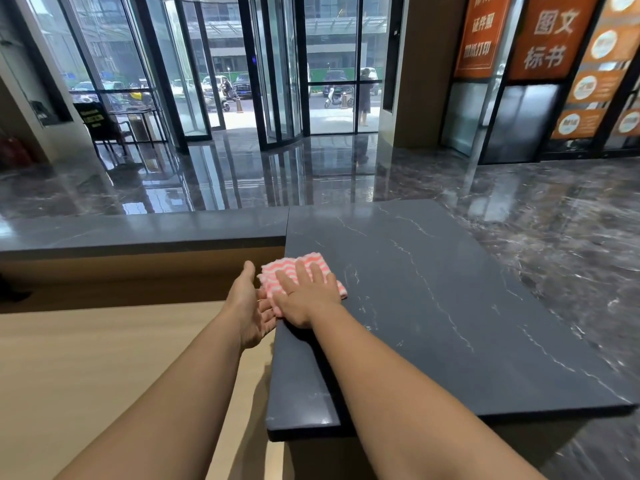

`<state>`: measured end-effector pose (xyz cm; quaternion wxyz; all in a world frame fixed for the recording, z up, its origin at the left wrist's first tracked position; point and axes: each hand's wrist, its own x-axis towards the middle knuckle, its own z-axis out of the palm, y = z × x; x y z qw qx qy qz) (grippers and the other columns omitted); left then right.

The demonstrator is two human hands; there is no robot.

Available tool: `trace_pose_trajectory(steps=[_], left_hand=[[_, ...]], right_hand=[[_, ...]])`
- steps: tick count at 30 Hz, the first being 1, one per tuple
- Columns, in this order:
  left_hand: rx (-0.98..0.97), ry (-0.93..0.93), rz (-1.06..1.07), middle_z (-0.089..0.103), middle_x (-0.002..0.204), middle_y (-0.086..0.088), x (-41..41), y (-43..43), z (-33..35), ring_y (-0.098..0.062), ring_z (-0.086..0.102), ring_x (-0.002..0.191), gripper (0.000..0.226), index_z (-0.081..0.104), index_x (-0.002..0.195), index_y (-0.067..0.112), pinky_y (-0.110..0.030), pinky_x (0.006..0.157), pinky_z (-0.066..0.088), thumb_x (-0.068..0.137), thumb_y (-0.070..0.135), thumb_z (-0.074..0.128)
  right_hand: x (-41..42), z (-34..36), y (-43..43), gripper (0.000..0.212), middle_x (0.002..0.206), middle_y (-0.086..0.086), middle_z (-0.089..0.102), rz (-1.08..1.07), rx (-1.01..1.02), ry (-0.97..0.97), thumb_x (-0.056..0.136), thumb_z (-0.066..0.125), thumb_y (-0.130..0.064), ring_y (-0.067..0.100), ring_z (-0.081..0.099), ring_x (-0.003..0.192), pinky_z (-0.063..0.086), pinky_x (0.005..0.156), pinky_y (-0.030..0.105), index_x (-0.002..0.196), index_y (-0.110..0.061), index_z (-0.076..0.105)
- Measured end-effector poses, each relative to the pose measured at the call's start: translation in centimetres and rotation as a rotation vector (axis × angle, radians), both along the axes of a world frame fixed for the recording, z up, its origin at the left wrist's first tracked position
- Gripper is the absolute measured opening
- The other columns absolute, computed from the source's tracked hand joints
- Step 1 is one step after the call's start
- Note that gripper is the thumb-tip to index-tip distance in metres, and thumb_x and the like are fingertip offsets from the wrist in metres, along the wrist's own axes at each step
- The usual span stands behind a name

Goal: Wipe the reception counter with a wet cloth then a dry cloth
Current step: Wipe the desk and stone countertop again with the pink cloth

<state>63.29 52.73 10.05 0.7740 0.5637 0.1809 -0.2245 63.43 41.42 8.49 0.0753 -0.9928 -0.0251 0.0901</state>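
head: right hand (306,297) flat on pink-white striped cloth (286,263), left hand (250,306) grip wide.

Right hand (304,296) flat on striped cloth (311,263), counter (433,306) edge.

The cloth (298,259) is laid on the counter top (433,289) near its left edge, with the right hand (306,296) pressed flat upon it. The left hand (249,306) is held just off that edge, over the lower desk (104,358) adjoining the counter top on its left. A ledge (138,230) is joined to the counter top's far left side, and a revolving door (277,81) is set well beyond its far edge, with signboards (550,36) beyond to the right.
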Motion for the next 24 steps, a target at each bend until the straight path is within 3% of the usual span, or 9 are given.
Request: trace_pose_trajectory(steps=[2,4,6,10,13,15,19,24], left_hand=[[0.026,-0.014,-0.015,0.050,0.138,-0.019,-0.4,-0.3,0.2,-0.030,0.058,0.116,0.084,0.034,0.143,-0.001,-0.039,0.091,0.050,0.093,0.066,0.031],[0.062,-0.020,0.000,0.056,0.130,-0.017,-0.8,-0.3,0.1,-0.027,0.060,0.108,0.081,0.037,0.141,0.001,-0.037,0.075,0.053,0.092,0.066,0.035],[0.103,-0.025,0.010,0.061,0.117,-0.014,-1.1,-0.2,-0.2,-0.023,0.061,0.102,0.074,0.048,0.128,0.003,-0.034,0.068,0.053,0.092,0.067,0.036],[0.171,-0.039,-0.005,0.069,0.099,-0.010,-2.0,0.1,-0.9,-0.018,0.061,0.094,0.068,0.064,0.095,0.005,-0.028,0.069,0.051,0.094,0.064,0.031],[0.167,-0.055,-0.011,0.072,0.084,-0.007,-3.0,0.4,-1.4,-0.014,0.062,0.077,0.069,0.069,0.090,0.003,-0.023,0.062,0.047,0.097,0.060,0.031],[0.112,-0.051,0.013,0.073,0.094,-0.010,-3.5,0.8,-1.7,-0.016,0.065,0.084,0.069,0.068,0.100,-0.001,-0.024,0.068,0.052,0.096,0.060,0.035],[0.022,-0.013,0.041,0.065,0.115,-0.014,-4.1,1.6,-2.4,-0.024,0.061,0.109,0.065,0.062,0.114,0.000,-0.038,0.095,0.052,0.095,0.058,0.039],[-0.060,-0.050,0.019,0.063,0.120,-0.013,-5.9,1.8,-2.6,-0.022,0.057,0.116,0.067,0.060,0.119,-0.002,-0.038,0.103,0.046,0.098,0.056,0.034]], right_hand=[[-0.2,0.0,-1.8,0.056,0.161,0.004,-0.019,-0.058,-0.008,-0.007,0.104,0.015,-0.047,0.029,-0.018,0.148,-0.011,0.116,0.051,0.155,-0.035,-0.005],[-0.4,0.0,-4.2,0.056,0.162,0.003,-0.018,-0.136,-0.016,-0.007,0.103,0.014,-0.047,0.028,-0.018,0.148,-0.010,0.116,0.050,0.155,-0.036,-0.006],[-0.9,0.0,-7.0,0.056,0.162,0.002,-0.017,-0.223,-0.012,-0.004,0.103,0.014,-0.047,0.027,-0.017,0.148,-0.008,0.117,0.049,0.155,-0.036,-0.005],[-2.7,0.0,-11.9,0.057,0.162,0.000,-0.016,-0.396,-0.017,-0.004,0.102,0.014,-0.050,0.026,-0.015,0.149,-0.007,0.117,0.047,0.155,-0.038,-0.003],[-4.0,0.1,-13.3,0.056,0.162,0.000,-0.015,-0.483,-0.004,0.006,0.102,0.013,-0.051,0.025,-0.014,0.149,-0.007,0.118,0.047,0.155,-0.038,-0.003],[-4.3,0.1,-12.7,0.056,0.162,0.001,-0.016,-0.525,0.007,0.009,0.102,0.013,-0.050,0.026,-0.014,0.149,-0.008,0.118,0.048,0.155,-0.037,-0.003],[-4.4,-0.1,-9.2,0.057,0.162,0.005,-0.016,-0.558,0.027,-0.014,0.102,0.013,-0.048,0.032,-0.015,0.148,-0.009,0.118,0.052,0.155,-0.034,-0.002],[-5.2,-0.3,-1.4,0.064,0.161,0.010,-0.021,-0.391,-0.009,-0.023,0.102,0.025,-0.046,0.036,-0.019,0.147,-0.012,0.116,0.055,0.155,-0.030,-0.008]])
